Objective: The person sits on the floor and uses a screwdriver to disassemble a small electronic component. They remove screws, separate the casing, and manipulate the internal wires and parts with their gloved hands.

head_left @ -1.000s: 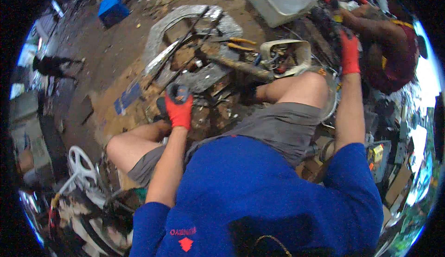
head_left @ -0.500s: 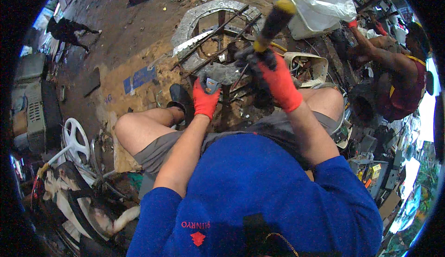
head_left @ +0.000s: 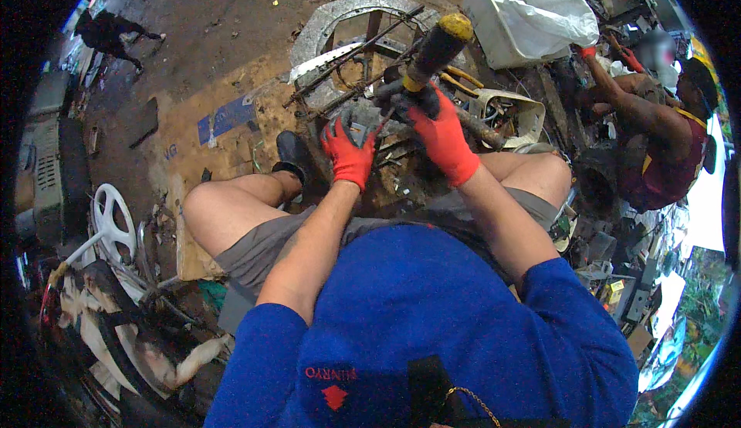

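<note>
My left hand (head_left: 351, 154), in a red glove with dark fingertips, is curled about a small grey part (head_left: 356, 130) whose kind I cannot make out. Close beside it, my right hand (head_left: 445, 135), gloved the same way, grips a screwdriver (head_left: 438, 51) with a thick black and yellow handle. The handle tilts up toward me, and a thin shaft slants down toward the left hand. Its tip is hard to make out against the glove. Just beyond both hands lies a grey ring-shaped metal frame (head_left: 309, 42) crossed by dark rods.
A flattened cardboard sheet (head_left: 181, 119) lies at left. A white bin (head_left: 494, 38) with a white sack stands far right, beside a co-worker (head_left: 664, 150) in red gloves. A cream plastic housing (head_left: 532, 123) holds scrap. A white wheel (head_left: 114, 219) and dogs (head_left: 112, 34) are at left.
My right hand and the screwdriver have moved slightly left and nearer the left hand. The left hand's fingers have spread around the grey part.
</note>
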